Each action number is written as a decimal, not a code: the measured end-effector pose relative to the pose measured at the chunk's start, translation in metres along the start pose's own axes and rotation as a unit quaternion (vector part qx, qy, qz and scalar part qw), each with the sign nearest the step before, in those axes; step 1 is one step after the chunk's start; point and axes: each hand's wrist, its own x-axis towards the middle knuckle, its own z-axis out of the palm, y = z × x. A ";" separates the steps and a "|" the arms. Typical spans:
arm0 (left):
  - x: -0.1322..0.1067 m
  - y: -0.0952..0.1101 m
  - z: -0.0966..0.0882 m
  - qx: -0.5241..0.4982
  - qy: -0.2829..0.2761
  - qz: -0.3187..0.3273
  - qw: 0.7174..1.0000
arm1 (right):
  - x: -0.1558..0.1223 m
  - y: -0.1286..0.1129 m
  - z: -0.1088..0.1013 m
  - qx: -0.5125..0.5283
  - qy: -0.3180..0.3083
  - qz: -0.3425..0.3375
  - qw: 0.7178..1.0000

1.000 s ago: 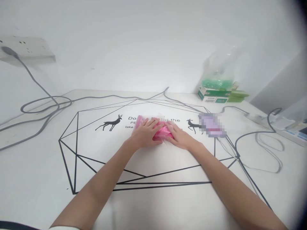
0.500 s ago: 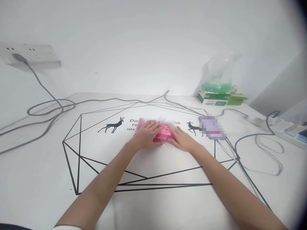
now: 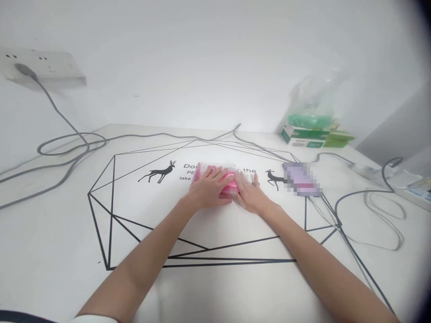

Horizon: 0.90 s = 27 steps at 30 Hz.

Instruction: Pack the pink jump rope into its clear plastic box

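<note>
A clear plastic bag with pink contents (image 3: pixel 229 180) lies on the white table (image 3: pixel 67 251), over printed black text between two deer drawings. My left hand (image 3: pixel 208 193) rests flat on the bag's left part, fingers stretched out and spread. My right hand (image 3: pixel 249 195) lies flat on the bag's right part, fingers extended. Both hands press down on the bag and cover much of it.
A blurred purple object (image 3: pixel 302 179) lies right of the hands. Green boxes (image 3: pixel 314 136) under a clear bag stand at the back right. Grey cables (image 3: pixel 70 148) loop at left from a wall socket (image 3: pixel 40 67), and another cable (image 3: pixel 370 215) curls at right.
My right hand has slid left toward the left hand, covering more of the pink bag. The view has shifted slightly; the left hand stays on the bag.
</note>
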 end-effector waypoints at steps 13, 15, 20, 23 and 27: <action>-0.001 -0.001 -0.002 -0.011 0.010 -0.007 1.000 | -0.010 0.016 -0.013 0.077 -0.031 -0.051 0.995; 0.000 0.000 -0.001 -0.010 0.012 -0.007 1.000 | -0.009 0.014 -0.011 0.076 -0.033 -0.052 0.995; 0.001 0.001 -0.001 -0.002 0.025 0.003 1.000 | -0.005 0.007 -0.003 0.060 -0.031 -0.046 0.997; 0.002 0.002 -0.001 0.003 0.021 0.015 1.000 | -0.005 0.002 -0.001 0.053 -0.040 -0.041 0.997; 0.002 0.002 -0.001 0.010 0.021 0.014 1.000 | -0.005 -0.002 -0.006 0.055 -0.037 -0.030 0.997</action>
